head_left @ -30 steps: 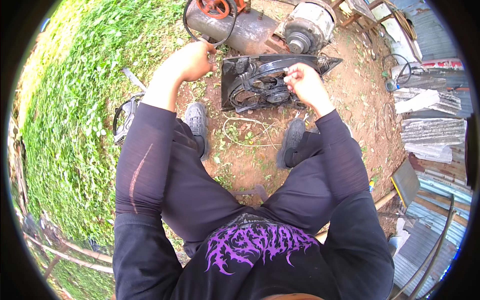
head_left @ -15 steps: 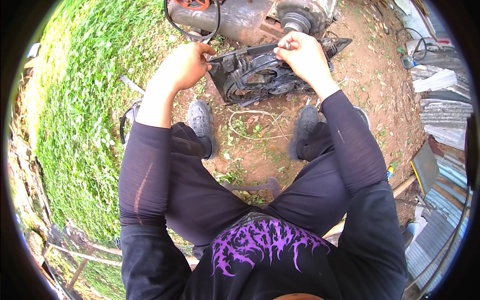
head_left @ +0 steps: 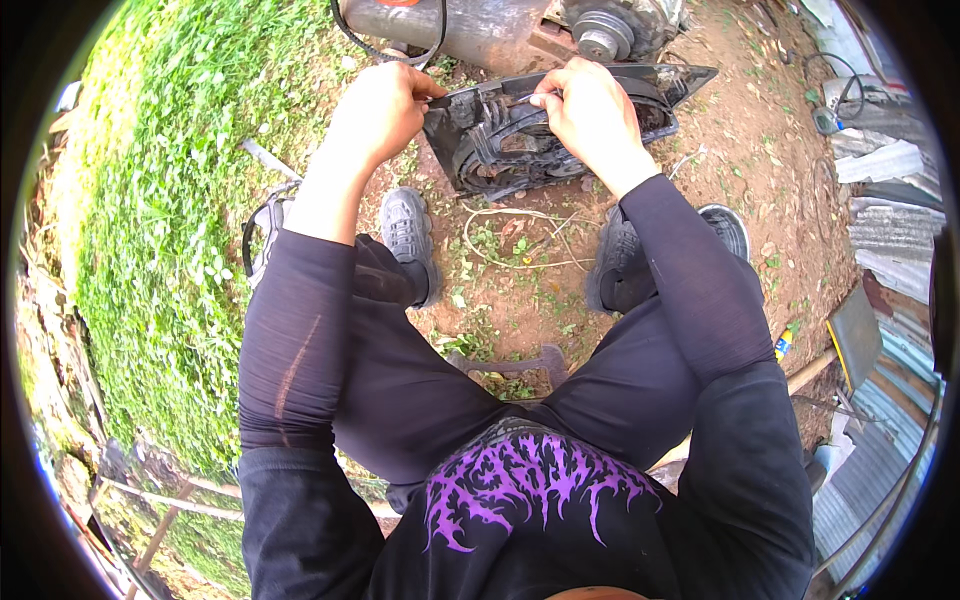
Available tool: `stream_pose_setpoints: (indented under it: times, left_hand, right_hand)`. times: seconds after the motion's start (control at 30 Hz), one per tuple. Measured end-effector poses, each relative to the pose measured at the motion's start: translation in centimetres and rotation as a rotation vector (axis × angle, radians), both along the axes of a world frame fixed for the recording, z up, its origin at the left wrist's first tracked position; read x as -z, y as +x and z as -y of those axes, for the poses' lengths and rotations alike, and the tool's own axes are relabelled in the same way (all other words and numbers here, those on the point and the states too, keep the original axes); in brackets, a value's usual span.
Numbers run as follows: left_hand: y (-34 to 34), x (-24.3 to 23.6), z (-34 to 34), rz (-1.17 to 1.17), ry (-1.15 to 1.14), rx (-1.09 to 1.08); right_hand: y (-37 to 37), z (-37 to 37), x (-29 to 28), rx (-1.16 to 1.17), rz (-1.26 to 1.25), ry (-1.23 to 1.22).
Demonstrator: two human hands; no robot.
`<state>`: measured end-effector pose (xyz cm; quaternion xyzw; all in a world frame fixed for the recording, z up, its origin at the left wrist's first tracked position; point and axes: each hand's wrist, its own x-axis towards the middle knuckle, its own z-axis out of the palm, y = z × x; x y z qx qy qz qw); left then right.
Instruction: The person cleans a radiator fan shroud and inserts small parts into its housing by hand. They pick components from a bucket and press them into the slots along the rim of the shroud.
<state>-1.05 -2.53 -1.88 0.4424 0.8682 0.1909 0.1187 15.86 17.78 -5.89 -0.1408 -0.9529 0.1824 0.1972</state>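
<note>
A black panel with round frames in it (head_left: 480,160), looking like a fan shroud, stands tilted on the dirt beyond my feet. My left hand (head_left: 385,110) is closed at its upper left corner, finger and thumb gripping the edge. Over the panel's upper middle, my right hand (head_left: 595,115) is closed in a pinch, fingertips close to the top of the round frame. Whatever lies between those fingertips is too small to make out, and the hand covers part of the panel.
Behind the panel lies a grey metal cylinder (head_left: 470,30) beside a machine with a stepped pulley (head_left: 605,40). A pale loop of cord (head_left: 480,250) rests between my shoes. Grass spreads to the left; corrugated sheets (head_left: 890,220) lie at the right. A yellow-and-blue bottle (head_left: 783,343) is near my right elbow.
My right hand has moved slightly left and down against the panel, and the small metallic piece in its fingertips no longer shows. My left hand has shifted up and right onto the corner.
</note>
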Motion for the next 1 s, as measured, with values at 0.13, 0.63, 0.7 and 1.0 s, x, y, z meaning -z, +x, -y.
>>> stream_pose_setpoints:
  times: [0.13,0.63,0.7,1.0]
  left_hand:
    - [-0.4,1.0,0.1,0.042,0.012,-0.005]
    - [-0.7,1.8,0.3,0.088,0.077,-0.041]
    - [-0.8,1.5,0.1,0.086,0.077,-0.040]
    - [-0.6,1.0,-0.3,0.062,0.054,-0.032]
  right_hand:
    - [-0.7,-1.0,-0.7,0.006,-0.069,-0.153]
    - [-1.5,-3.6,-2.3,-0.015,-0.142,-0.225]
    - [-1.4,-4.4,-2.1,-0.037,-0.203,-0.431]
    - [-1.1,-1.9,-2.7,0.144,-0.021,-0.198]
